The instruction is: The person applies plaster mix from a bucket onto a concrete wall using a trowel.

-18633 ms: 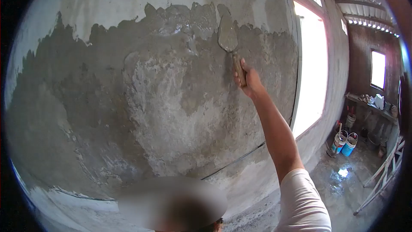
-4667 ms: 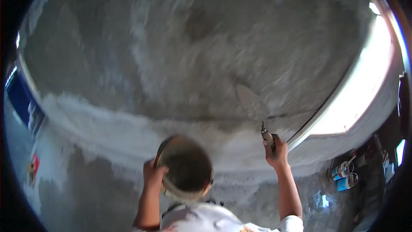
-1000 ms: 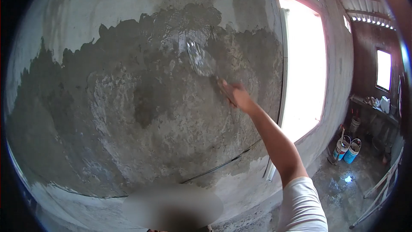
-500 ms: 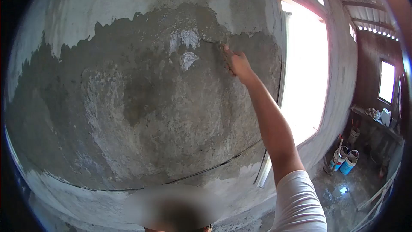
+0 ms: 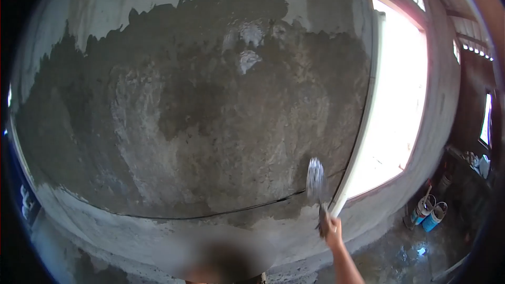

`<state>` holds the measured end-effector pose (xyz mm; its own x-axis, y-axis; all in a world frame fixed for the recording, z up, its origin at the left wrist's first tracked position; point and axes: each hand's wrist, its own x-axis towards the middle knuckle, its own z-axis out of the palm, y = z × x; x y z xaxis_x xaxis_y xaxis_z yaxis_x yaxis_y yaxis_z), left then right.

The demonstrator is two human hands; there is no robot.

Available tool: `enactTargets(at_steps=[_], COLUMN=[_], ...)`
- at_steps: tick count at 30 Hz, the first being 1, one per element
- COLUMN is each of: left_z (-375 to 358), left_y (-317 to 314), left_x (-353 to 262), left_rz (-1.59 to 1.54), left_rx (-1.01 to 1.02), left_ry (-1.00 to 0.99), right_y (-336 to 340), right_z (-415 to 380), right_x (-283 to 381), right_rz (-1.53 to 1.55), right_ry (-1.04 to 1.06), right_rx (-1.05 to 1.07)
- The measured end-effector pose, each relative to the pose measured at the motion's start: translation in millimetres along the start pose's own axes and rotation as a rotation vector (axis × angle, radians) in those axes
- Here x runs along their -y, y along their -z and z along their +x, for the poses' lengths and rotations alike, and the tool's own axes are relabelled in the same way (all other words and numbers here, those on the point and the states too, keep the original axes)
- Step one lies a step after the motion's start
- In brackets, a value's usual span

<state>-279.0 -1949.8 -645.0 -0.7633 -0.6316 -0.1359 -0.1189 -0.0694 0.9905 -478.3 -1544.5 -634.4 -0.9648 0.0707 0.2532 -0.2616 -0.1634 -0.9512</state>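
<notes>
My right hand (image 5: 332,231) is closed around the handle of a trowel (image 5: 315,179), low in front of the wall near the window's bottom corner. The metal blade points up, bright and a little smeared by motion. Behind it, a broad patch of wet, dark grey plaster (image 5: 210,84) covers most of the wall, with a ragged upper edge and rough, paler areas lower down. Two shiny wet spots gleam near its top. My left hand is out of view.
A thin dark cable (image 5: 226,214) runs along the lower wall. Right of the plaster is a bright window opening (image 5: 394,100). Two buckets (image 5: 434,215) stand on the wet floor at the far right, near a cluttered ledge (image 5: 468,171). A blurred patch hides the bottom middle.
My right hand has come down from the upper wall to below the cable, with the trowel blade now in plain sight. The view has shifted slightly, so the wall appears further right.
</notes>
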Motion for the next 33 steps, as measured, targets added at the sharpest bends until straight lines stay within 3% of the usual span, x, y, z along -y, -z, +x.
enactTargets(at_steps=[1, 2, 3, 4, 5, 7, 8, 12, 16, 18, 20, 21, 26, 28, 31, 33], left_z=[-2, 3, 5, 5, 1, 13, 19, 44, 35, 55, 43, 60, 66, 62, 48, 65], left_y=[1, -1, 0, -2, -4, -5, 0, 22, 54, 77, 99, 117, 178, 200, 226, 252], left_x=[5, 8, 13, 17, 12, 17, 21, 59, 38, 62, 44, 71, 81, 74, 31, 35], left_rz=[0.101, 0.079, 0.115, 0.154, 0.194, 0.237, 0.295, 0.234, 0.178, 0.159, 0.092, 0.151, 0.278, 0.366, 0.232, 0.58], left_rx=[-0.001, -0.019, 0.013, 0.047, 0.03, 0.022, 0.028, 0.025, 0.078, 0.106, 0.139, 0.154, 0.113, 0.111, 0.026, 0.114], left_ry=[-0.015, -0.027, -0.045, -0.061, -0.034, 0.082, 0.204, 0.096, 0.071, 0.012, 0.026, 0.091, -0.192, -0.231, -0.089, -0.037], right_y=[8, 12, 13, -12, -16, -48, -56, -80, -104, -123, -144, -156, -206, -229, -261, -267], right_z=[-33, -60, -87, -123, -152, -188, -192, -194, -196, -207, -218, -226, -259, -275, -303, -310], right_x=[-34, -59, -103, -91, -93, -107, -104, -63, -32, -38, -44, -46, -73, -49, -63, -103], right_rz=[0.005, -0.427, -0.482, -0.453, -0.677, -0.773, -0.766, -0.836, -0.888, -0.936, -0.983, -1.004, -1.121, -1.092, -1.151, -1.174], right_ry=[0.014, 0.253, 0.244, 0.135, -0.089, 0.034, 0.03, 0.125, 0.247, 0.258, 0.264, 0.255, 0.271, -0.05, -0.124, -0.09], right_rx=[0.024, 0.007, -0.106, -0.198, -0.11, -0.164, -0.157, 0.159, 0.468, 0.451, 0.433, 0.443, 0.585, 0.677, 0.591, 0.752])
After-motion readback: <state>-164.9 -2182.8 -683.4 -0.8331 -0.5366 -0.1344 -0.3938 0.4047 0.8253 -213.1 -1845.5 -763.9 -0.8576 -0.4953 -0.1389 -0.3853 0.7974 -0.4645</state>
